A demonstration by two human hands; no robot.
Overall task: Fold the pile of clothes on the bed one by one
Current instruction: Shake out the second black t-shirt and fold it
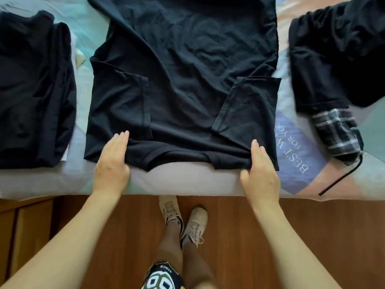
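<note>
While both sleeves already lie turned inward over the body, the black T-shirt [187, 65] is spread flat across the middle of the bed [187, 182], collar end nearest the person at the mattress edge.

Item 1, black T-shirt: soft knit, matte, lightly creased; outline now a tall rectangle, sleeve hems forming two angled flaps. Placement judged to suit a lengthwise fold away from the person.

Item 2, left hand [112, 161]: at the near left corner of the shirt, fingers straight over the cloth, thumb seemingly tucked under the edge; whether it pinches the fabric or merely presses it cannot be told.

Item 3, right hand [260, 172]: at the near right corner, fingers extended along the side fold; grip likewise not discernible. Both hands judged set to lift the collar end.

Item 4, folded dark garments [35, 88]: stacked on the left, apart from the shirt, edges roughly squared; probably the finished stack.

Item 5, unfolded pile [337, 59]: right side, dark cloth heaped loosely, with a plaid garment [337, 132] and a black drawstring [341, 176] trailing toward the bed edge.

Item 6, bedcover: smooth, pastel patchwork print with lettering.

Item 7, wooden floor [239, 236]: glossy reddish boards.
</note>
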